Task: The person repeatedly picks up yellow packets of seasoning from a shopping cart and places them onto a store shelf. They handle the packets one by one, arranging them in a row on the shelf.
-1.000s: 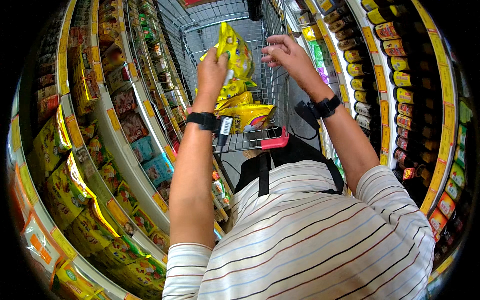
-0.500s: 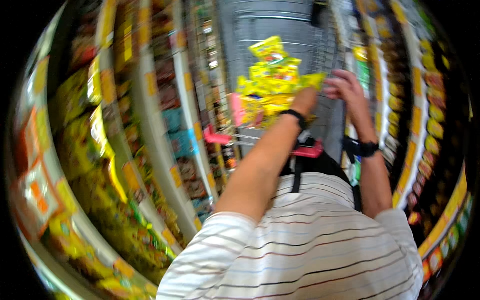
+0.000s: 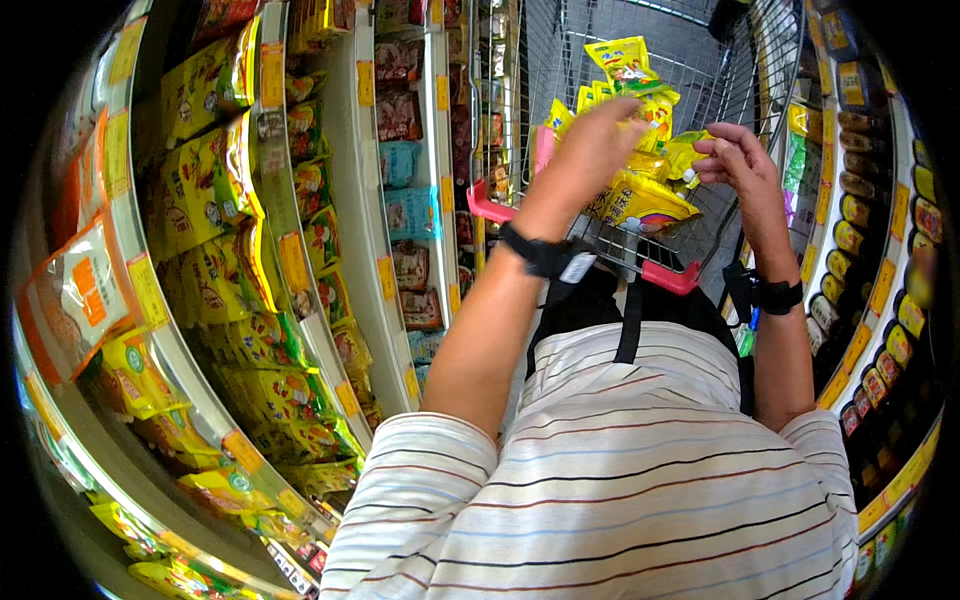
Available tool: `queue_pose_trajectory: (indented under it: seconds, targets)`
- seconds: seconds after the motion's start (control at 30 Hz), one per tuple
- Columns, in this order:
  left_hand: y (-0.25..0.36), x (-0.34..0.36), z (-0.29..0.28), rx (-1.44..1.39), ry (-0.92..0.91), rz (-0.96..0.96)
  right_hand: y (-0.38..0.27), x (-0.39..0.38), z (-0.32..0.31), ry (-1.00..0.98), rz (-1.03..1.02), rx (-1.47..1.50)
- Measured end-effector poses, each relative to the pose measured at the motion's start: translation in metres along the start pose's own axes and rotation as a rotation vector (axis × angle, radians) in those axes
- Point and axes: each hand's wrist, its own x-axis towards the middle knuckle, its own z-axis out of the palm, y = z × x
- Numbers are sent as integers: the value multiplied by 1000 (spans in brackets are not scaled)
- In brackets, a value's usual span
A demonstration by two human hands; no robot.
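My left hand (image 3: 598,143) is over the left part of a heap of yellow snack-like bags in a wire shopping cart. Motion smears its fingers, and what they may hold cannot be made out. To the right of the heap is my right hand (image 3: 742,165), fingers apart and loosely bent, with nothing seen in it. Its fingertips are close to a crumpled yellow bag (image 3: 684,155); contact is unclear. A larger yellow bag (image 3: 648,203) lies nearest me, by the cart's handle end. Another yellow bag (image 3: 622,62) tops the far side of the heap.
The wire cart (image 3: 690,28) stands directly before me, with red-pink corner pieces (image 3: 670,277) on its near end. Shelves of bagged goods (image 3: 205,190) rise close on the left. On the right, shelves hold rows of dark jars (image 3: 855,210) with yellow lids or labels.
My left hand has left the yellow bag at the heap's right side and moved up and left. My right hand stays near that bag. The view has shifted, with the cart appearing further right.
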Motion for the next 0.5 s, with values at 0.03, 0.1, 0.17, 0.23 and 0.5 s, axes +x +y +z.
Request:
queue_pose_trajectory:
  seconds: [0.03, 0.1, 0.17, 0.23, 0.5]
  targets:
    - [-10, -11, -25, -16, 108, -29, -2, 1, 6, -37, -5, -3]
    - [-27, -41, -70, -97, 317, -167, -4, 1, 21, -85, 10, -7]
    - [-52, -79, -113, -186, 521, -326, -4, 2, 37, -147, 17, 7]
    - [-97, -123, -146, -242, 727, -434, -8, 1, 57, -202, 30, 21]
    - [-175, -238, -240, -436, 1495, -869, -7, -4, 111, -389, 57, -27]
